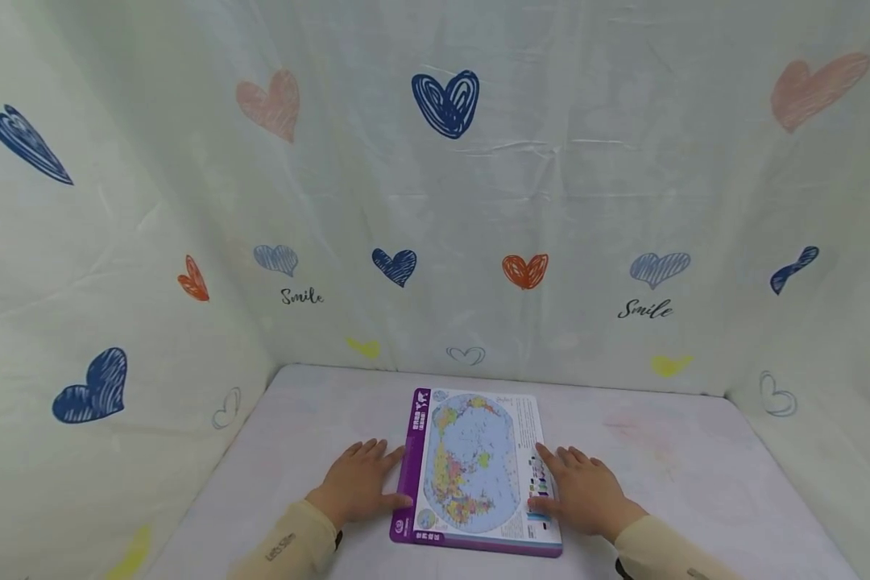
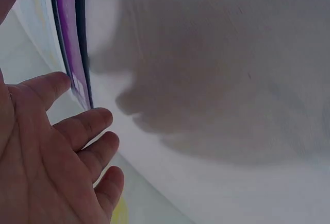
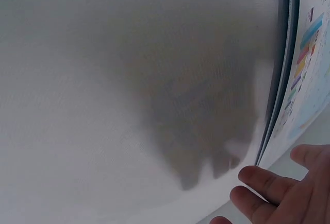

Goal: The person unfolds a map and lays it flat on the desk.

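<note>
A flat world map board [image 1: 474, 463] with a purple border lies slightly turned on the white table. My left hand [image 1: 358, 485] is at its left edge, thumb over the purple border and the other fingers stretched forward beside it. On the opposite side my right hand [image 1: 586, 493] lies with thumb and index fingertip at the map's right margin. In the left wrist view, straight, spread fingers [image 2: 85, 128] come up to the board's purple side [image 2: 69, 28]. The right wrist view shows extended fingers [image 3: 268, 183] near the layered, dark edge of the board [image 3: 282, 74].
The white tabletop [image 1: 645, 451] stretches out to both sides, with a faint reddish smear at the right. A pale curtain [image 1: 478, 201] printed with hearts and "Smile" lettering encloses the table at the back and sides.
</note>
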Demonstrator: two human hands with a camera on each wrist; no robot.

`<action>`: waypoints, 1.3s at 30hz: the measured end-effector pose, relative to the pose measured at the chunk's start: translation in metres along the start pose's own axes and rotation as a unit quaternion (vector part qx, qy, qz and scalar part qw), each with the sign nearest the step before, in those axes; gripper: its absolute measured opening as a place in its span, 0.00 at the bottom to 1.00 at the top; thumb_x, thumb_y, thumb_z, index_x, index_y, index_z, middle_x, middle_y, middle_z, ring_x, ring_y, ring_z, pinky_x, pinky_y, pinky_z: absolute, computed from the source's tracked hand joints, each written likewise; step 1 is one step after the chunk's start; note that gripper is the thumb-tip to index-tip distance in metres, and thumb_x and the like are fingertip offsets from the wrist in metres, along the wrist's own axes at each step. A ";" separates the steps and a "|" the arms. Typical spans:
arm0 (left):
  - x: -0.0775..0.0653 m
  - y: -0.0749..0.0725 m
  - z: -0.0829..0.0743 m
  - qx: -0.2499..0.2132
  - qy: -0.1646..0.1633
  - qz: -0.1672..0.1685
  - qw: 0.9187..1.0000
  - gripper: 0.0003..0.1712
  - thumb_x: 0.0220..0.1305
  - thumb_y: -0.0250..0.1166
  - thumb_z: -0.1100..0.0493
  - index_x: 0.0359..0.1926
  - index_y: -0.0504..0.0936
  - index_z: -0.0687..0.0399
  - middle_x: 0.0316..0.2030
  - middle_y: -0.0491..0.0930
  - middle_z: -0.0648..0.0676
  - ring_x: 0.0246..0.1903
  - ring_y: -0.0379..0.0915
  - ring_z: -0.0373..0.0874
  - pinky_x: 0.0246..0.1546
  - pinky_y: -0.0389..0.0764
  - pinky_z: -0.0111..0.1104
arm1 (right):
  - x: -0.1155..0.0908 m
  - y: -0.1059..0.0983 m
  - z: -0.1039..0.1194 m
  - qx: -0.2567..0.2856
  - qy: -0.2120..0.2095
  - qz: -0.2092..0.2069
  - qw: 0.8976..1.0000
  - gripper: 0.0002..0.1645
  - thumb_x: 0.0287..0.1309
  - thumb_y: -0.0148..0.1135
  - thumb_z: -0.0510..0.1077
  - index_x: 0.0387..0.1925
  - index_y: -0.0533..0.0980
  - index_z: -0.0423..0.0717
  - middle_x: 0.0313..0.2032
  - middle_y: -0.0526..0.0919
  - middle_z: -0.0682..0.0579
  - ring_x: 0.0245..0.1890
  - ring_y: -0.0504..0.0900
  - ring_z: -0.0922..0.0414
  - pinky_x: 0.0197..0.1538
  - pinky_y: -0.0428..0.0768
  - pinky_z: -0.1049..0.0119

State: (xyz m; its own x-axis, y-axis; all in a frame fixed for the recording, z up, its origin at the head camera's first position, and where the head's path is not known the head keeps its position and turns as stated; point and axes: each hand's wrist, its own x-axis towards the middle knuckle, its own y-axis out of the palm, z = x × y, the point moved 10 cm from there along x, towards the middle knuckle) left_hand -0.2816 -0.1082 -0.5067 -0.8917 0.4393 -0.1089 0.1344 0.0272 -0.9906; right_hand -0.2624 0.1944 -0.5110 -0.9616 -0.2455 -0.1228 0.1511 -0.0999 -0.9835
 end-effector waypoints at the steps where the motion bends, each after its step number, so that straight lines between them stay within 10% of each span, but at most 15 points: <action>1: 0.000 0.001 -0.002 -0.005 0.001 0.003 1.000 0.51 0.56 0.59 0.24 0.71 0.71 0.52 0.67 0.67 0.65 0.68 0.60 0.62 0.67 0.58 0.54 | 0.002 0.003 0.000 0.000 0.004 0.002 1.000 0.57 0.49 0.62 0.76 0.72 0.66 0.45 0.63 0.72 0.34 0.64 0.67 0.32 0.61 0.63 0.32; 32: 0.010 0.015 -0.022 -0.095 0.016 0.022 0.995 0.49 0.58 0.62 0.28 0.71 0.70 0.54 0.68 0.65 0.66 0.66 0.63 0.63 0.65 0.62 0.55 | 0.010 0.028 0.018 -0.004 0.003 -0.006 1.000 0.58 0.49 0.62 0.77 0.72 0.65 0.46 0.67 0.62 0.25 0.66 0.62 0.29 0.59 0.68 0.35; 39: 0.013 0.012 -0.019 -0.193 0.002 0.017 0.981 0.47 0.60 0.67 0.35 0.70 0.69 0.60 0.66 0.67 0.68 0.64 0.64 0.66 0.62 0.65 0.57 | 0.012 0.030 0.018 0.016 0.013 -0.017 1.000 0.60 0.46 0.67 0.75 0.72 0.64 0.44 0.66 0.62 0.24 0.65 0.63 0.28 0.61 0.66 0.35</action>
State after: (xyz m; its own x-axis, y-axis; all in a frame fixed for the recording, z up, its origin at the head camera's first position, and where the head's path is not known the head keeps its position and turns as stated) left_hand -0.2837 -0.0852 -0.5184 -0.8828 0.4485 -0.1396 0.3176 0.3508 -0.8810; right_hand -0.2649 0.1708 -0.5397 -0.9720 -0.2159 -0.0929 0.1247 -0.1387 -0.9824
